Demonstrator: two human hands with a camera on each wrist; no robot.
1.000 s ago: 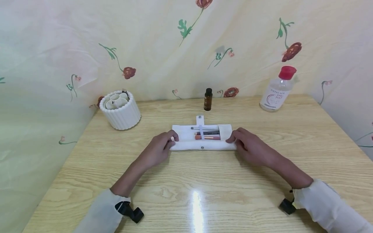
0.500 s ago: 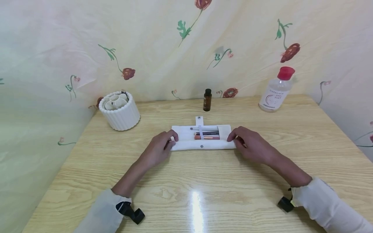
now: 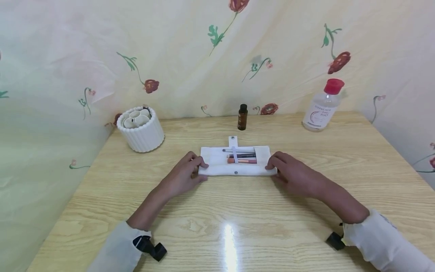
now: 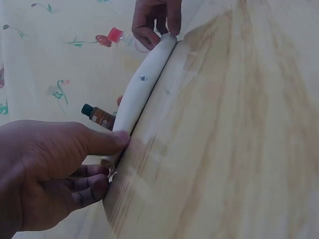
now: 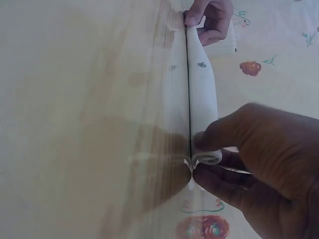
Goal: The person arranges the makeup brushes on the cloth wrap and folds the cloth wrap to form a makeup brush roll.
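A white makeup brush roll [image 3: 214, 158] lies on the table with its near edge rolled into a tube that bears a metal snap. Three makeup brushes, among them a pink-handled brush [image 3: 249, 161], lie across it under a thin strap, their ends in a pocket at the right. My left hand [image 3: 183, 174] grips the left end of the rolled edge between thumb and fingers. At the opposite end, my right hand [image 3: 293, 174] pinches the roll; the coiled end shows in the right wrist view. A snap tab [image 3: 232, 141] sticks out from the far edge.
Behind the roll stands a small brown bottle [image 3: 242, 118] with a black cap. A white ribbed holder [image 3: 142, 132] with round compartments is at the back left. At the back right is a clear bottle [image 3: 321, 111] with a red cap. A flowered cloth backs the table.
Both hands have shifted their fingers on the ends of the roll. The left hand's thumb and forefinger are wider apart, and the right hand sits slightly lower. The brushes stay put.
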